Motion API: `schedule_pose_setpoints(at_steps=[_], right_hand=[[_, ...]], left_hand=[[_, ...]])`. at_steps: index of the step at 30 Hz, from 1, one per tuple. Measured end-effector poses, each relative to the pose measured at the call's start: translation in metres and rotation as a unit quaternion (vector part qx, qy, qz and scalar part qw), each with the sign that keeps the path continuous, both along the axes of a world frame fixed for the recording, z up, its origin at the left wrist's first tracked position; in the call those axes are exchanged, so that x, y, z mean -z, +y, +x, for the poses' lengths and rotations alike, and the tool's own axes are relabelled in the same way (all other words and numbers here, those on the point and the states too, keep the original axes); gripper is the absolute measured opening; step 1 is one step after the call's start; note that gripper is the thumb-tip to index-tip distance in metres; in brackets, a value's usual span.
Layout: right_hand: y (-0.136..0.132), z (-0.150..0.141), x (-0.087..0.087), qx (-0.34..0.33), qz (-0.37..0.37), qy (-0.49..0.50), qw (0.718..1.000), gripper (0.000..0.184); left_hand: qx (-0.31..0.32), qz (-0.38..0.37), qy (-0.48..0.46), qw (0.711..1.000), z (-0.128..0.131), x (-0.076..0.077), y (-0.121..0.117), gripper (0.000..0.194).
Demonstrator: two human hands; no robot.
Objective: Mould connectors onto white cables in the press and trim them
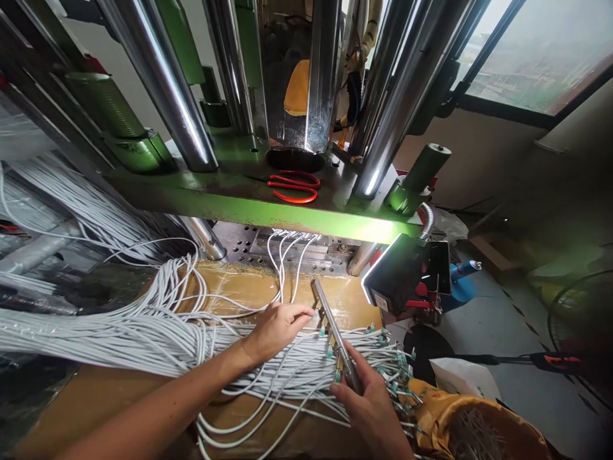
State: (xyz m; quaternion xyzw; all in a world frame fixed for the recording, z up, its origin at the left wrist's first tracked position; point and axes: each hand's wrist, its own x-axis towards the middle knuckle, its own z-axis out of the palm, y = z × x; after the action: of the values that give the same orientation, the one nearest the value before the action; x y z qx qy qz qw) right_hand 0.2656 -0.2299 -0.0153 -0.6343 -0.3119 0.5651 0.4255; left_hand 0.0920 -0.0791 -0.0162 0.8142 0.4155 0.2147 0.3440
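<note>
Slim silver metal bar (336, 332) above white cables (287, 367); my right hand (368, 399) grips its near end. Long axis slants away, leftward. Left hand (278, 327) beside far end, fingertips narrow at small teal connector (315, 315); pinched or not, I can't tell.

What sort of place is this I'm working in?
Probably a factory workshop: there's a heavy green machine, likely a press, with steel columns, and a thick bundle of white cables in front of it.
</note>
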Motion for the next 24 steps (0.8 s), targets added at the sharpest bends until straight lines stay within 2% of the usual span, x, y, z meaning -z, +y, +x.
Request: schedule_pose_setpoints(at_steps=[6, 8, 10, 12, 13, 15, 16, 17, 18, 21, 24], right_hand=[[0.003, 0.002, 0.001, -0.016, 0.013, -0.035, 0.999, 0.075], [0.003, 0.002, 0.002, -0.042, 0.013, -0.088, 0.995, 0.072], [-0.001, 0.004, 0.005, -0.071, 0.009, -0.163, 0.984, 0.071], [-0.007, 0.007, 0.007, -0.115, 0.019, -0.273, 0.955, 0.07], [-0.008, 0.01, 0.007, -0.133, 0.031, -0.345, 0.928, 0.068], [0.0, 0.015, 0.001, -0.155, 0.061, -0.492, 0.855, 0.058], [0.012, 0.017, -0.004, -0.158, 0.082, -0.539, 0.823, 0.05], [0.029, 0.016, -0.012, -0.158, 0.105, -0.562, 0.805, 0.041], [0.052, 0.013, -0.02, -0.16, 0.131, -0.564, 0.799, 0.034], [0.146, -0.006, -0.045, -0.141, 0.213, -0.525, 0.812, 0.033], [0.239, -0.034, -0.058, -0.082, 0.242, -0.5, 0.827, 0.029]], left_hand=[[-0.018, -0.004, 0.022, 1.0, 0.005, 0.005, -0.003, 0.022], [-0.024, -0.009, 0.018, 1.0, 0.005, 0.005, -0.002, 0.022], [0.007, -0.011, -0.001, 1.0, 0.005, 0.001, 0.005, 0.021], [0.007, 0.026, -0.023, 0.999, 0.004, -0.006, 0.019, 0.018], [-0.023, 0.06, -0.033, 0.997, 0.003, -0.01, 0.028, 0.025], [-0.133, 0.137, -0.035, 0.981, 0.002, -0.015, 0.048, 0.056], [-0.189, 0.164, -0.027, 0.968, 0.002, -0.015, 0.058, 0.071], [-0.229, 0.176, -0.014, 0.957, 0.002, -0.013, 0.066, 0.082], [-0.252, 0.177, -0.002, 0.951, 0.002, -0.008, 0.072, 0.087], [-0.25, 0.154, -0.011, 0.956, 0.001, 0.012, 0.08, 0.085], [-0.234, 0.076, -0.13, 0.96, -0.004, 0.028, 0.08, 0.082]])
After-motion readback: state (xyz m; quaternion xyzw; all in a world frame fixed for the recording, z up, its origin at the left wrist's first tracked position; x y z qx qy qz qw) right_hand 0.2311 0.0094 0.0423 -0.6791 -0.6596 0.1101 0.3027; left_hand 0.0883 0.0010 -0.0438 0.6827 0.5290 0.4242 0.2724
